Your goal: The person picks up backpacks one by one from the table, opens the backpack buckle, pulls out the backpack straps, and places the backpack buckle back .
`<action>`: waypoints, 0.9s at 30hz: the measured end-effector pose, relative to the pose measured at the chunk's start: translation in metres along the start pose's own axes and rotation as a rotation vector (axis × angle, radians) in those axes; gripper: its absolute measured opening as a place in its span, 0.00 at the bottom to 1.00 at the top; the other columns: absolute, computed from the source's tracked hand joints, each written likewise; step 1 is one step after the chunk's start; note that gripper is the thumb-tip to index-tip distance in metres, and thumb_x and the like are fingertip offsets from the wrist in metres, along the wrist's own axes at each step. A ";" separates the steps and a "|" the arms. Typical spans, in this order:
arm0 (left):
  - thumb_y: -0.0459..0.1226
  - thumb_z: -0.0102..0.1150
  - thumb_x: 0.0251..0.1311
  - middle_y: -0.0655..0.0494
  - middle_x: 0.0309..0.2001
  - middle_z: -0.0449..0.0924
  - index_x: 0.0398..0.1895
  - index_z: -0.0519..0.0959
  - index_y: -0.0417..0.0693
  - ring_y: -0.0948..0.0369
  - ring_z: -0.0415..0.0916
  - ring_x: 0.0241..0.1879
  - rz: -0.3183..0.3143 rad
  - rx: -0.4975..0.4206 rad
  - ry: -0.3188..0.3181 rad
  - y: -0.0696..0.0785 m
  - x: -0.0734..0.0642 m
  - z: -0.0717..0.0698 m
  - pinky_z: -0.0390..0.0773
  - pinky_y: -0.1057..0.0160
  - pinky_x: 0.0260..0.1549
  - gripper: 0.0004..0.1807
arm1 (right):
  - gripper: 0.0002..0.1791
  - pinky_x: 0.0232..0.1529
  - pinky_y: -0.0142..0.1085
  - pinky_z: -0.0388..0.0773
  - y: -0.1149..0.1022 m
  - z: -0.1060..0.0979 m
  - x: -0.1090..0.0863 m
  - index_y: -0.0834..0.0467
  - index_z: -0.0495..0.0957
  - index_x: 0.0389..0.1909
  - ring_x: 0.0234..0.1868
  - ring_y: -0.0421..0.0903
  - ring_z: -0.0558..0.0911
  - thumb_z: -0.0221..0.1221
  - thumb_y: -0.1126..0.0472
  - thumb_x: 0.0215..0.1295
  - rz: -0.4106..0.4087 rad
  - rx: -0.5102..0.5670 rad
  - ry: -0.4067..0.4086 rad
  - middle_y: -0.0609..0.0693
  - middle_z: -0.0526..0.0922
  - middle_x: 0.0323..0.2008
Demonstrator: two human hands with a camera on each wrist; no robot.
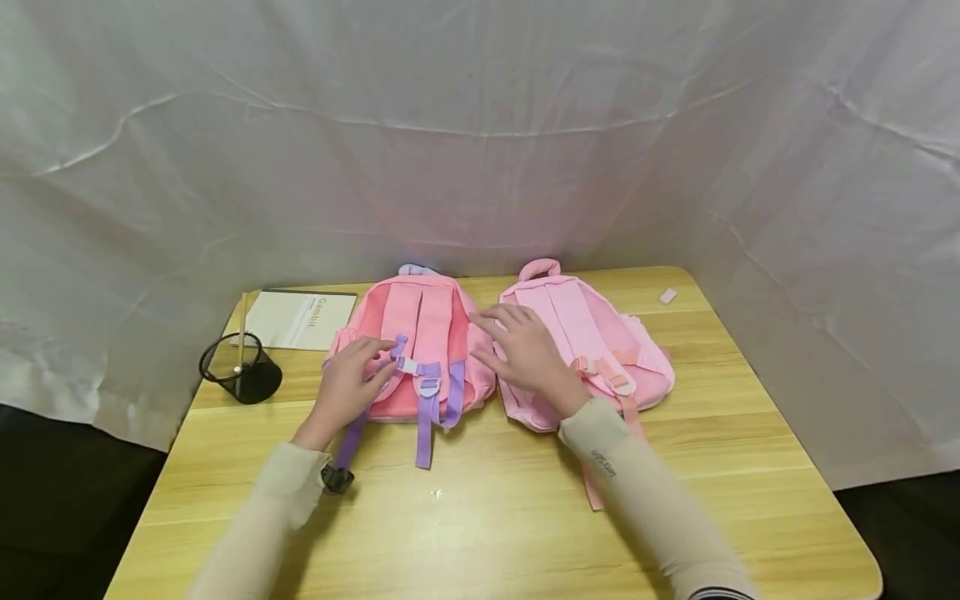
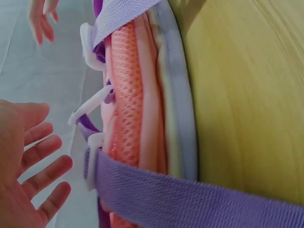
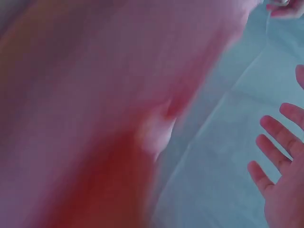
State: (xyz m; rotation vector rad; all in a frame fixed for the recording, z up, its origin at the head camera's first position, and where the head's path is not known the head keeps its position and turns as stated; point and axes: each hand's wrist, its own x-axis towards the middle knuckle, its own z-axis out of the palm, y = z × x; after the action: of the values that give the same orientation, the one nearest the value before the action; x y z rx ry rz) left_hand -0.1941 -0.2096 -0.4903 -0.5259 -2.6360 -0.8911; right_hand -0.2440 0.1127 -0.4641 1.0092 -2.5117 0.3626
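Observation:
Two small backpacks lie side by side on the wooden table (image 1: 480, 533), their shoulder straps facing up. The left one is a coral-pink backpack (image 1: 402, 312) with purple webbing straps (image 1: 424, 429) and a white chest buckle (image 1: 408, 365). My left hand (image 1: 347, 382) hovers at its left side near the buckle, fingers spread and holding nothing in the left wrist view. Over the gap between the bags is my right hand (image 1: 527, 348), fingers extended, also without a hold. Beneath that forearm is a light pink backpack (image 1: 573, 312) with peach webbing and clips (image 1: 603, 372).
A black mesh pen cup (image 1: 258, 379), tipped in appearance, holds a thin wooden stick (image 1: 242, 325) at the left. Behind it lies a cream notebook (image 1: 292, 321). A small pinkish-white block (image 1: 667, 296) sits at the back right. Grey-white curtain (image 1: 480, 183) hangs behind the table.

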 end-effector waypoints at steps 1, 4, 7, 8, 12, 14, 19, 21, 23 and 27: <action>0.39 0.69 0.66 0.48 0.51 0.85 0.58 0.83 0.46 0.50 0.82 0.48 0.002 -0.008 0.000 0.000 0.000 0.002 0.80 0.46 0.46 0.18 | 0.31 0.72 0.50 0.65 -0.006 0.005 0.004 0.53 0.76 0.68 0.67 0.53 0.75 0.64 0.43 0.69 0.009 0.022 -0.021 0.52 0.80 0.62; 0.38 0.70 0.65 0.50 0.48 0.85 0.57 0.83 0.47 0.52 0.82 0.45 0.001 -0.019 -0.007 -0.001 0.000 0.007 0.80 0.49 0.43 0.18 | 0.30 0.72 0.50 0.66 -0.023 0.019 0.014 0.51 0.77 0.68 0.67 0.51 0.75 0.64 0.43 0.70 0.035 0.078 -0.087 0.50 0.81 0.61; 0.38 0.71 0.64 0.51 0.45 0.85 0.56 0.84 0.47 0.54 0.82 0.41 -0.011 -0.020 -0.017 -0.002 -0.001 0.009 0.80 0.52 0.41 0.18 | 0.28 0.72 0.49 0.66 -0.039 0.033 0.022 0.49 0.78 0.67 0.65 0.50 0.76 0.62 0.42 0.71 0.048 0.109 -0.147 0.49 0.82 0.60; 0.38 0.71 0.64 0.51 0.44 0.85 0.56 0.84 0.48 0.55 0.81 0.40 -0.016 -0.018 -0.020 -0.003 -0.002 0.010 0.80 0.53 0.41 0.17 | 0.27 0.71 0.49 0.67 -0.044 0.038 0.024 0.49 0.79 0.66 0.65 0.50 0.77 0.62 0.42 0.72 0.047 0.113 -0.162 0.49 0.83 0.59; 0.37 0.70 0.65 0.52 0.44 0.85 0.56 0.84 0.48 0.56 0.82 0.40 -0.026 -0.020 -0.029 -0.006 -0.003 0.011 0.81 0.53 0.41 0.17 | 0.24 0.67 0.45 0.72 -0.059 0.055 0.030 0.48 0.81 0.63 0.59 0.47 0.80 0.61 0.42 0.72 0.043 0.126 -0.199 0.46 0.84 0.55; 0.37 0.70 0.65 0.52 0.44 0.85 0.56 0.84 0.48 0.55 0.83 0.40 -0.027 -0.034 -0.031 -0.008 -0.004 0.012 0.82 0.52 0.42 0.16 | 0.23 0.63 0.43 0.74 -0.064 0.062 0.032 0.48 0.82 0.62 0.56 0.46 0.81 0.62 0.43 0.72 0.048 0.143 -0.204 0.45 0.84 0.52; 0.37 0.70 0.65 0.51 0.43 0.85 0.53 0.84 0.48 0.54 0.83 0.41 -0.027 -0.067 -0.025 -0.011 -0.004 0.015 0.82 0.51 0.43 0.14 | 0.21 0.56 0.41 0.76 -0.069 0.071 0.039 0.49 0.84 0.58 0.51 0.44 0.81 0.66 0.45 0.68 0.068 0.187 -0.187 0.44 0.84 0.48; 0.37 0.70 0.65 0.52 0.43 0.85 0.52 0.84 0.48 0.54 0.83 0.41 -0.027 -0.070 -0.023 -0.013 -0.004 0.017 0.82 0.52 0.43 0.14 | 0.21 0.54 0.40 0.77 -0.069 0.074 0.041 0.49 0.84 0.57 0.50 0.44 0.82 0.68 0.46 0.66 0.071 0.200 -0.186 0.44 0.85 0.46; 0.37 0.69 0.66 0.52 0.43 0.85 0.52 0.84 0.48 0.55 0.83 0.42 -0.032 -0.071 -0.023 -0.014 -0.004 0.019 0.82 0.52 0.44 0.13 | 0.21 0.53 0.40 0.78 -0.069 0.076 0.042 0.49 0.85 0.56 0.48 0.44 0.82 0.69 0.47 0.64 0.076 0.213 -0.194 0.44 0.85 0.46; 0.38 0.69 0.66 0.51 0.43 0.84 0.53 0.83 0.47 0.54 0.83 0.42 -0.038 -0.070 -0.023 -0.015 -0.005 0.021 0.82 0.51 0.44 0.14 | 0.21 0.51 0.39 0.78 -0.069 0.080 0.045 0.49 0.85 0.54 0.47 0.43 0.82 0.71 0.46 0.63 0.103 0.241 -0.220 0.43 0.86 0.45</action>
State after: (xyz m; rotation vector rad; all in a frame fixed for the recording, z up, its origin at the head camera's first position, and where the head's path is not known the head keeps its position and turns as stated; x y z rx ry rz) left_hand -0.2002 -0.2088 -0.5158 -0.5073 -2.6516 -0.9971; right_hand -0.2464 0.0068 -0.5081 1.0614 -2.7749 0.6290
